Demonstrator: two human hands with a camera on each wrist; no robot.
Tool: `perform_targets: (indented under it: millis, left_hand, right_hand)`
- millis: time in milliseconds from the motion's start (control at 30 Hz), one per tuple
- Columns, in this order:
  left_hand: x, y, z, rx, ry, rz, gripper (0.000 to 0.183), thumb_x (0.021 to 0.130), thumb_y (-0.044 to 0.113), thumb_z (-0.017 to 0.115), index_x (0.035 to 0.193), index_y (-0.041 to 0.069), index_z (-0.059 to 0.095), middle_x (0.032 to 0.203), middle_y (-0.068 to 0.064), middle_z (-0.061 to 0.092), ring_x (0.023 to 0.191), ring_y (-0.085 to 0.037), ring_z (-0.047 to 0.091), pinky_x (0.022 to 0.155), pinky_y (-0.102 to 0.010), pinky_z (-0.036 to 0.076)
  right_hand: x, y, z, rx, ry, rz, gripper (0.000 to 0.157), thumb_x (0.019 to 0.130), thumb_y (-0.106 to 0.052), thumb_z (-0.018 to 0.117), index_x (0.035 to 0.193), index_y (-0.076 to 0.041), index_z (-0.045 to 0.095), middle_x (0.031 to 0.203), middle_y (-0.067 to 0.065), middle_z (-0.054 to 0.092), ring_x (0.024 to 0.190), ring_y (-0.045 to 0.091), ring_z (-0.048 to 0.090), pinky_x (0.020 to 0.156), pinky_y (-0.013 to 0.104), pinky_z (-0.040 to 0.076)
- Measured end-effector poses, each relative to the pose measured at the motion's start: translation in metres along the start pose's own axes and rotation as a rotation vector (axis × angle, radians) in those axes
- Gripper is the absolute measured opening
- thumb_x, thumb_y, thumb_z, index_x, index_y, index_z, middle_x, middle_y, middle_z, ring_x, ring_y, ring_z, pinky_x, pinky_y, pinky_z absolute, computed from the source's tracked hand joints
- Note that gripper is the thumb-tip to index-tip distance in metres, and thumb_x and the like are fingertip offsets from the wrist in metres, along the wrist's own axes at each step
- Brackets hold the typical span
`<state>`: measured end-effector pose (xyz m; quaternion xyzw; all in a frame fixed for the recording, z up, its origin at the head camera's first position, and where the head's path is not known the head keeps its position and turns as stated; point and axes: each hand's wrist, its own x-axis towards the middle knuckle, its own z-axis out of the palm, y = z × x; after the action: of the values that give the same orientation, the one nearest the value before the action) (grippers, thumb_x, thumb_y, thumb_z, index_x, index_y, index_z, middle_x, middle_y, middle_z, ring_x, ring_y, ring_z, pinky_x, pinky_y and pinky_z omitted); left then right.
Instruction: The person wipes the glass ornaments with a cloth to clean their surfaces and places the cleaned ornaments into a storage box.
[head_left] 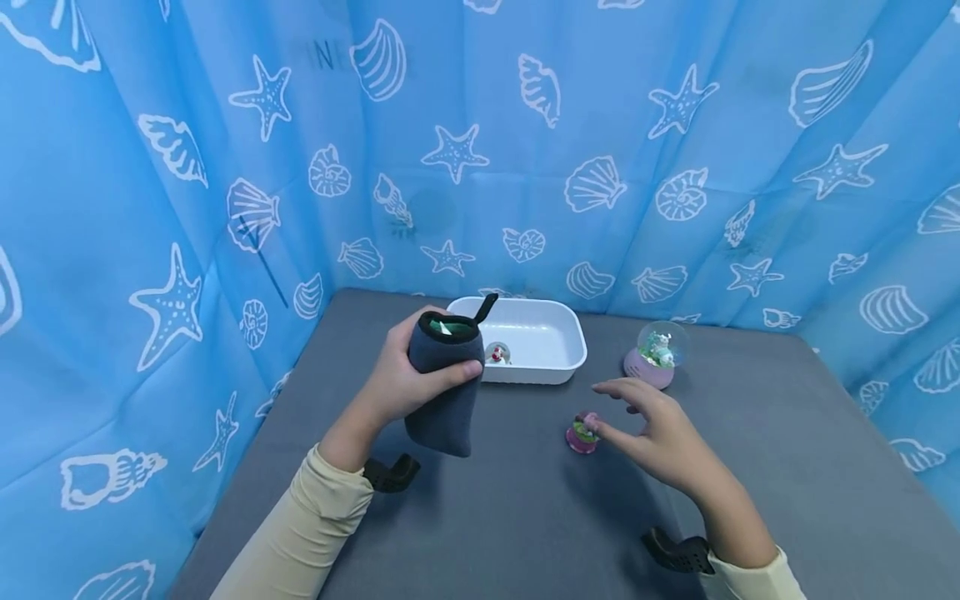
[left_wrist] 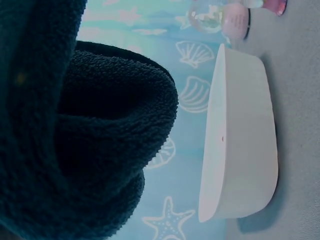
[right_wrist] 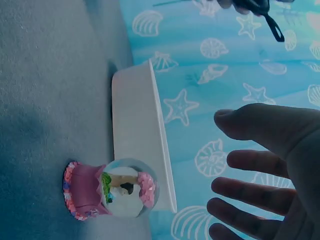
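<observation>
My left hand (head_left: 401, 379) grips a dark grey fabric pouch (head_left: 444, 421), with the thumb across its front. The pouch stands roughly upright above the table, its black-rimmed mouth facing up, a black loop at the rim and something green showing inside. Dark fuzzy fabric (left_wrist: 115, 95) fills much of the left wrist view. Fingers spread, my right hand (head_left: 663, 433) hovers beside a small snow globe (head_left: 581, 440) with a pink base. In the right wrist view that snow globe (right_wrist: 87, 192) stands on the table, apart from the fingers (right_wrist: 252, 192).
A white tub (head_left: 551, 375) stands at the back of the grey table (head_left: 517, 517), with a small globe holding a red-and-white figure (head_left: 497, 353) in it. To its right sits a larger snow globe (head_left: 651, 367) on a lilac base. Blue shell-print curtains (head_left: 480, 208) enclose the table.
</observation>
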<state>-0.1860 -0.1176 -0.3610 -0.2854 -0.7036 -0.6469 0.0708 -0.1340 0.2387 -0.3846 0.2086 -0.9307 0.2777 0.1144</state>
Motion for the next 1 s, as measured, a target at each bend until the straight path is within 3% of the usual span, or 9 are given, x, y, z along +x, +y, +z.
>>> perform_targets:
  millis: [200, 400, 767, 1000]
  left_hand:
    - [-0.003, 0.000, -0.001, -0.009, 0.004, 0.008, 0.051, 0.086, 0.034, 0.089, 0.126, 0.012, 0.066, 0.114, -0.010, 0.069, 0.099, -0.028, 0.068, 0.084, -0.044, 0.060]
    - [-0.004, 0.002, -0.003, -0.020, -0.002, 0.050, 0.048, 0.086, 0.030, 0.089, 0.124, 0.011, 0.066, 0.112, -0.011, 0.068, 0.097, -0.028, 0.068, 0.082, -0.045, 0.061]
    - [0.004, 0.016, -0.006, 0.017, 0.009, 0.108, 0.050, 0.085, 0.031, 0.090, 0.125, 0.012, 0.067, 0.112, -0.009, 0.069, 0.098, -0.028, 0.067, 0.084, -0.045, 0.060]
    - [-0.003, 0.011, -0.002, 0.025, 0.011, 0.059, 0.047, 0.085, 0.022, 0.089, 0.125, 0.012, 0.067, 0.114, -0.010, 0.069, 0.099, -0.028, 0.068, 0.084, -0.045, 0.061]
  right_hand:
    - [0.000, 0.009, 0.006, 0.017, -0.041, 0.060, 0.037, 0.097, -0.023, 0.081, 0.132, -0.014, 0.071, 0.129, 0.004, 0.073, 0.118, 0.024, 0.068, 0.092, 0.052, 0.059]
    - [-0.004, 0.018, 0.013, 0.056, -0.048, 0.092, 0.038, 0.098, -0.026, 0.080, 0.133, -0.015, 0.071, 0.129, 0.005, 0.073, 0.116, 0.028, 0.068, 0.090, 0.049, 0.060]
    - [-0.010, 0.044, 0.018, 0.175, -0.084, 0.165, 0.058, 0.094, -0.029, 0.084, 0.143, -0.007, 0.062, 0.138, 0.020, 0.068, 0.117, 0.039, 0.071, 0.093, 0.058, 0.059]
    - [-0.016, 0.053, 0.020, 0.254, -0.123, 0.195, 0.062, 0.093, -0.025, 0.085, 0.146, -0.006, 0.059, 0.139, 0.021, 0.067, 0.118, 0.041, 0.070, 0.094, 0.054, 0.060]
